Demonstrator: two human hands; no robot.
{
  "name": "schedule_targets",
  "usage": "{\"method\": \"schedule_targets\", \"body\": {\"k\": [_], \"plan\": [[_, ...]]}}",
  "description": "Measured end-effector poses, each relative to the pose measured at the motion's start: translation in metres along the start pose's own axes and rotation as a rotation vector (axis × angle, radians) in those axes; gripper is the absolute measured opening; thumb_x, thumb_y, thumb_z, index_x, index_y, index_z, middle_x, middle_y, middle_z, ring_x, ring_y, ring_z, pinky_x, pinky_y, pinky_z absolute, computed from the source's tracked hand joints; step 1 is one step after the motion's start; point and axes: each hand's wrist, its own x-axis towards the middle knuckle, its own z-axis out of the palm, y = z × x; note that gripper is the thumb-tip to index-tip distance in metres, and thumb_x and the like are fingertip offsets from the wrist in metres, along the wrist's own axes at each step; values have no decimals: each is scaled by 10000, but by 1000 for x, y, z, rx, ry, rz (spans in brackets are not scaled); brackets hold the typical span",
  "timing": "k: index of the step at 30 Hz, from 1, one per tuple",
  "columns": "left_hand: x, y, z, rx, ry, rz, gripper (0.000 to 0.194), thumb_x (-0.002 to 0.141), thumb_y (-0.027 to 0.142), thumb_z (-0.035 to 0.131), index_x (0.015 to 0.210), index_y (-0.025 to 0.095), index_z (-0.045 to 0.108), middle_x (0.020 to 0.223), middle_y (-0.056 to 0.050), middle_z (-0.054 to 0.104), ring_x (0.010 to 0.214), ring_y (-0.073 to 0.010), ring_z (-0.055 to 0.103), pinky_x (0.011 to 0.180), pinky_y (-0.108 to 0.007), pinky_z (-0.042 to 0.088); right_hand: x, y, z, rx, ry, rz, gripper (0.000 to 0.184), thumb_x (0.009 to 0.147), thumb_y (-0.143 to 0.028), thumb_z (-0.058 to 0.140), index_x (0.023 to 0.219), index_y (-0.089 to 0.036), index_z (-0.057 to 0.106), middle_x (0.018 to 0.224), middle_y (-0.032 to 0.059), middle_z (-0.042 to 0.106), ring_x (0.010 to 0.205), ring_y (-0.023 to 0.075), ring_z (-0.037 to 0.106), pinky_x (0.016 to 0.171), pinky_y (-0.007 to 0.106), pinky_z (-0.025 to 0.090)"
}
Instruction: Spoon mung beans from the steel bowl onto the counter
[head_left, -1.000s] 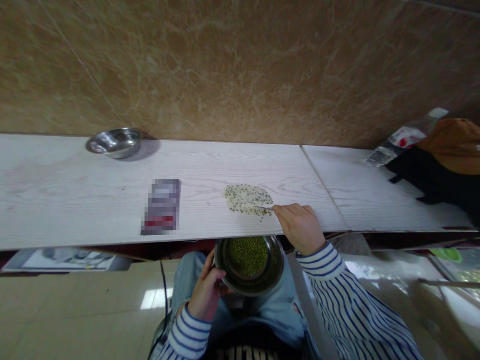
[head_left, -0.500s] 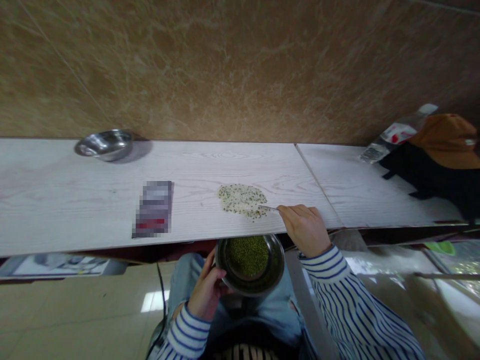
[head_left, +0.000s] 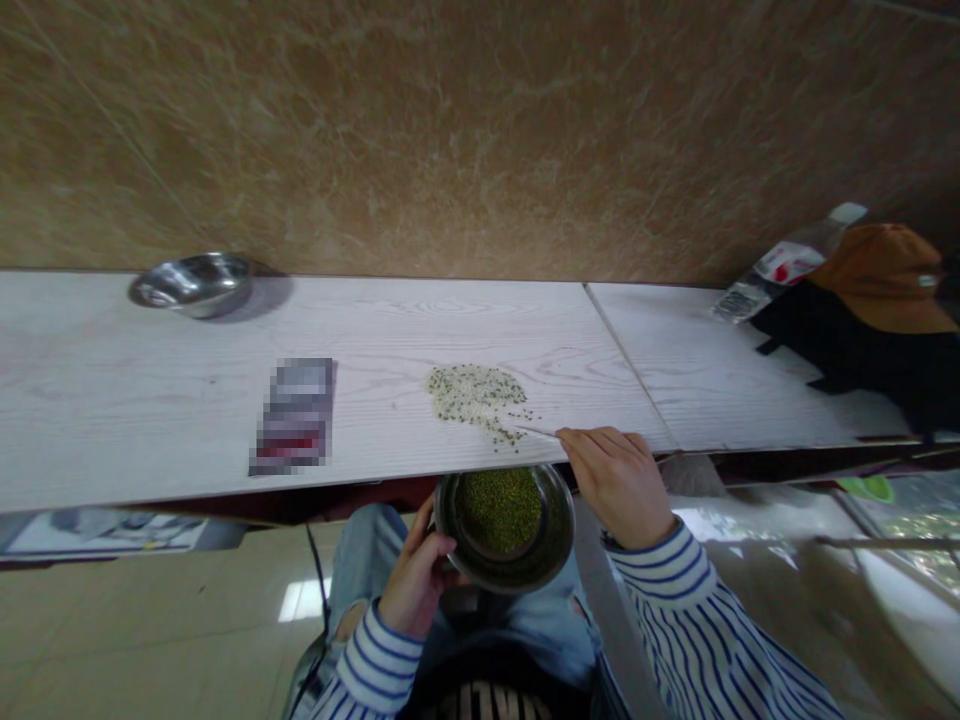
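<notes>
My left hand [head_left: 420,580] is closed on the left rim of a metal bowl [head_left: 556,545], which sits just below the table's front edge, over my lap. Green mung beans [head_left: 499,508] fill the bottom of that bowl. A thin, pointed metal tool [head_left: 536,431] is pinched in my right hand [head_left: 619,480]; its exact kind is too small to make out. The tool's tip lies at the near right edge of a spread pile of pale grains mixed with green beans [head_left: 476,392] on the white table. Several green beans lie loose in front of the pile.
A second metal bowl [head_left: 196,288] stands at the back left of the table [head_left: 390,320]. A blurred flat packet [head_left: 296,415] lies left of the pile. On the right are a plastic bottle [head_left: 787,262], a brown-and-black cap [head_left: 881,280] and a seam in the tabletop.
My right hand has drawn the tool slightly toward the table's front edge. Some green beans have shifted nearer the edge, out of the pile. The view has turned slightly.
</notes>
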Motion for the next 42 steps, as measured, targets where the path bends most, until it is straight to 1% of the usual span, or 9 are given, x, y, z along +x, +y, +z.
{"method": "schedule_targets", "body": {"k": [4, 7, 13, 19, 27, 32, 36, 42], "plan": [[0, -1, 0, -2, -3, -6, 710, 622, 133, 589, 1307, 262, 456, 880, -4, 618, 615, -139, 555, 466, -266, 487, -5, 8, 0, -28, -16, 18, 194, 923, -214, 480, 1015, -203, 650, 875, 27, 705, 837, 164, 595, 737, 303, 317], [1, -2, -1, -8, 5, -8, 719, 617, 128, 593, 1309, 262, 450, 903, -1, 612, 616, -135, 551, 460, -270, 493, -8, 7, 1, -21, -43, 8, 198, 926, -214, 477, 1029, -209, 646, 897, 26, 707, 848, 167, 593, 751, 303, 314], [1, -3, 0, -16, 17, 10, 726, 599, 134, 609, 1301, 249, 462, 944, -11, 627, 608, -143, 565, 433, -280, 495, -14, 6, -1, 52, -48, -4, 212, 932, -217, 463, 1042, -207, 644, 938, 22, 710, 875, 161, 596, 758, 301, 327], [-1, -3, 2, -14, 22, 6, 723, 587, 142, 610, 1291, 243, 484, 904, -11, 645, 615, -157, 577, 442, -277, 485, -11, 7, 0, 32, -38, 11, 209, 931, -220, 464, 1029, -206, 648, 918, 35, 710, 864, 166, 599, 742, 302, 328], [-2, -1, -1, -2, 2, 2, 715, 604, 138, 607, 1299, 255, 486, 896, -12, 637, 630, -153, 570, 475, -275, 490, -12, 5, 0, 75, -56, -50, 226, 936, -209, 447, 1045, -212, 645, 955, 36, 711, 892, 160, 596, 771, 308, 337], [-2, -2, -3, 6, -18, 8, 736, 610, 141, 608, 1321, 261, 460, 914, -13, 618, 653, -154, 563, 471, -270, 494, -13, 3, -1, 98, -62, -45, 215, 940, -228, 452, 1051, -214, 636, 961, 30, 708, 895, 161, 595, 770, 306, 332], [-1, -2, -3, 8, -34, 5, 715, 617, 139, 600, 1310, 250, 458, 950, -24, 615, 672, -168, 571, 473, -289, 506, -10, 3, 0, 75, -62, -40, 213, 933, -207, 460, 1048, -206, 639, 951, 35, 708, 891, 161, 592, 769, 301, 330], [-1, -3, -5, -14, -21, -15, 707, 608, 131, 603, 1290, 268, 476, 912, -12, 631, 637, -156, 584, 485, -285, 509, -7, 3, 1, 63, -67, -58, 215, 928, -195, 461, 1049, -210, 638, 937, 28, 709, 879, 154, 590, 768, 298, 331]]}}
